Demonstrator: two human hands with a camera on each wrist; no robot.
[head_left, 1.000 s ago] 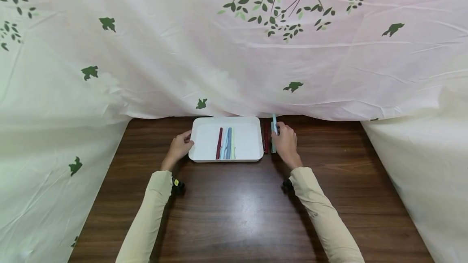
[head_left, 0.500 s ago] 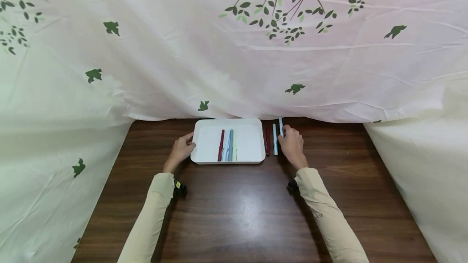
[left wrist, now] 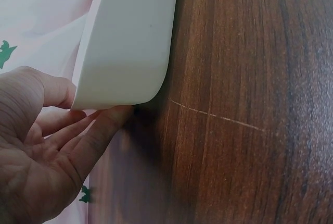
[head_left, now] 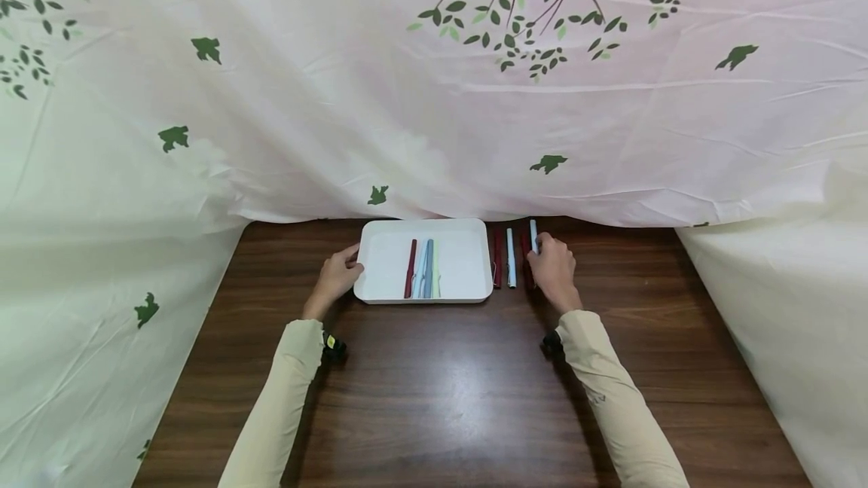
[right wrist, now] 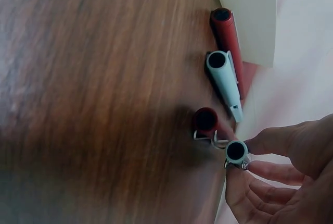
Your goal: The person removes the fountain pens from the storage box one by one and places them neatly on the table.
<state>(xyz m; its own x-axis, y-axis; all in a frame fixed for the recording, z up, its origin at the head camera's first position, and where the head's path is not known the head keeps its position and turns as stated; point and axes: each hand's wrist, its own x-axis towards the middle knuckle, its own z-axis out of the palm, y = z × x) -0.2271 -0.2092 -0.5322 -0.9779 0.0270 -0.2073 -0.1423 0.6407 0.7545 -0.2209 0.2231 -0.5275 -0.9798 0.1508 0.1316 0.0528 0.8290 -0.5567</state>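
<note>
My left hand (head_left: 334,277) grips the left edge of a white tray (head_left: 464,258); in the left wrist view the thumb lies against its wall (left wrist: 125,36) and the fingers reach under it. Right of the tray, my right hand (head_left: 554,269) pinches a light blue pen (head_left: 533,227) between thumb and fingers. In the right wrist view this pen (right wrist: 237,151) points its round dark end at the camera. Just left of it lies a dark red pen (right wrist: 206,119), partly hidden by the hand in the head view. Farther left are a light blue pen (head_left: 511,258) and another dark red pen (head_left: 498,258).
Inside the tray, side by side, lie a dark red pen (head_left: 410,269), a light blue pen (head_left: 419,271), a grey-blue pen (head_left: 429,269) and a pale green pen (head_left: 436,271). A printed white curtain (head_left: 434,134) hangs behind the brown wooden table (head_left: 407,398).
My right hand has moved right with the light blue pen, away from the light blue pen lying on the table. A dark red pen now shows beside the hand. My left hand stays at the tray.
</note>
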